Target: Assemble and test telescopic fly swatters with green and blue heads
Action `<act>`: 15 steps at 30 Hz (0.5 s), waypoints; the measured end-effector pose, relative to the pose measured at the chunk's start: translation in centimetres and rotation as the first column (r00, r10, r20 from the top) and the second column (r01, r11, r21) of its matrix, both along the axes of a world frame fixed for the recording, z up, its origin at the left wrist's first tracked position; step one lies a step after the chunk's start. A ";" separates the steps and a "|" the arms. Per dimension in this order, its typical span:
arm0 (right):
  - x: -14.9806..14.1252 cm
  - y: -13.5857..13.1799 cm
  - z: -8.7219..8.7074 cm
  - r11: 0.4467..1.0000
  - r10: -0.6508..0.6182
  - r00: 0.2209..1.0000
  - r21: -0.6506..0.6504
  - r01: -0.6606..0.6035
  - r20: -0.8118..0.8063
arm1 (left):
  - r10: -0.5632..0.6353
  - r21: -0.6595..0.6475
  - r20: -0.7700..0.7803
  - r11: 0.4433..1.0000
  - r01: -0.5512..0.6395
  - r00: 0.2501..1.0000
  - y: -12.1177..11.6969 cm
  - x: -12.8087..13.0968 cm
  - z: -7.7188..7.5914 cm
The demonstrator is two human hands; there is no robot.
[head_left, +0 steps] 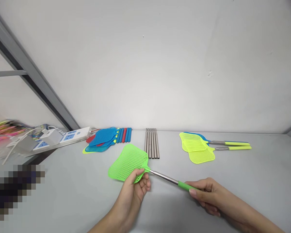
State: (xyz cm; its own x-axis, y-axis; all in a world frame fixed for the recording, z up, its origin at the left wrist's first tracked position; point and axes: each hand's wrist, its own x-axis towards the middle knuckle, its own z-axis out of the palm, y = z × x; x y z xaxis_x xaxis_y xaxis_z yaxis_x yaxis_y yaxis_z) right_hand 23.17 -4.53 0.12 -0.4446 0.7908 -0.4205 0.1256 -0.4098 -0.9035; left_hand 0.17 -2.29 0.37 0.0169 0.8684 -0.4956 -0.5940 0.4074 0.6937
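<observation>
A green fly swatter point(128, 163) with a mesh head, a metal rod and a green grip lies across the middle, just above the grey table point(70, 194). My left hand point(135, 187) pinches the lower edge of its mesh head near the neck. The green grip end is held in my right hand point(206, 192). The swatter slants from upper left down to lower right.
Behind it lie several bare metal rods point(151, 143), a pile of blue and yellow swatter heads point(102, 139) beside blue and red foam grips point(124, 135), and finished yellow swatters point(201, 147) at the right. A white power strip point(70, 136) lies at the left.
</observation>
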 end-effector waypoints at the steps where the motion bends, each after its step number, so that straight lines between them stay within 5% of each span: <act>1: 0.0 0.0 0.0 1.000 -0.002 1.000 0.001 0.002 0.005 | 0.007 -0.007 0.005 1.000 -0.007 1.000 0.0 0.0 0.1; 15: -0.1 -0.1 0.0 1.000 -0.005 0.999 0.012 0.004 0.035 | 0.029 0.001 0.150 1.000 -0.030 0.988 0.7 -0.5 -0.1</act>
State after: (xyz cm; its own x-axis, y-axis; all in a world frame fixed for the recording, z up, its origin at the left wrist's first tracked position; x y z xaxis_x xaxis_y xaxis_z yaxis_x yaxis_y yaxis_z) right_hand 23.04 -4.63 0.09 -0.4264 0.7979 -0.4261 0.1554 -0.3994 -0.9035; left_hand -0.37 -1.63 0.27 0.0651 0.8714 -0.4862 -0.7033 0.3857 0.5971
